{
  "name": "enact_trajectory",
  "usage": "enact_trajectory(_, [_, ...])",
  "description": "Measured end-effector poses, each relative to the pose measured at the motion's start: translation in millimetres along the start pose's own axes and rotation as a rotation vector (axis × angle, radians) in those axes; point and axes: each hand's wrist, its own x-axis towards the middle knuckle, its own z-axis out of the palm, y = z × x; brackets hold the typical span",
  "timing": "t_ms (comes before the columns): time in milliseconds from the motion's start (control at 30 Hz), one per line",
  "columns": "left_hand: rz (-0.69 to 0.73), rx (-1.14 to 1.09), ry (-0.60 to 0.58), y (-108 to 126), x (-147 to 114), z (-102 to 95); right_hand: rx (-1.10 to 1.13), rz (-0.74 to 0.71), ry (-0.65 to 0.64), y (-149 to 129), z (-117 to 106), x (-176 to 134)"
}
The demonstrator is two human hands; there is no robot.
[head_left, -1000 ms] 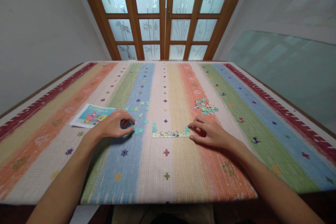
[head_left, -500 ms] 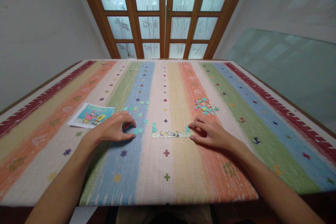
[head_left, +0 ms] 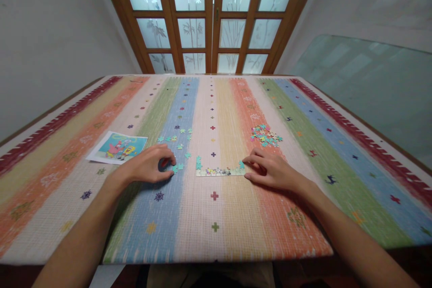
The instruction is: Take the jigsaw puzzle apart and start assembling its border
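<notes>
A partly joined jigsaw puzzle (head_left: 219, 173) lies flat in the middle, a pale bottom row with teal pieces rising at both ends. My right hand (head_left: 270, 168) grips its right end, index finger at the upper teal piece and thumb by the lower corner. To the left, my left hand (head_left: 150, 164) rests on the cloth with thumb and fingers apart. Teal puzzle pieces (head_left: 180, 167) lie at its fingertips. More loose teal pieces (head_left: 173, 138) are scattered just beyond that hand. A printed cartoon picture (head_left: 118, 147) lies left of it, partly behind the wrist.
A heap of mixed puzzle pieces (head_left: 266, 136) sits beyond my right hand. The striped tablecloth (head_left: 216, 238) covers the table to its near edge. Wooden doors with frosted panes (head_left: 192, 33) stand behind the table, and a pale green panel (head_left: 367, 85) is on the right.
Both hands stay almost where they were, and the puzzle pieces keep their places. The view has shifted very slightly.
</notes>
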Motion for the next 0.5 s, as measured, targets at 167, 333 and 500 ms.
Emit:
enact_trajectory(167, [0.003, 0.017, 0.018, -0.2, 0.9, 2.2, 0.013, 0.0, 0.006, 1.9, 2.3, -0.3])
enact_trajectory(333, [-0.008, 0.021, 0.013, -1.7, 2.2, 4.1, 0.01, -0.004, -0.001, 1.7, 1.7, -0.3])
enact_trajectory(500, [-0.007, 0.007, 0.013, -2.3, 2.6, 4.4, 0.006, -0.001, 0.004, 1.9, 2.2, -1.0])
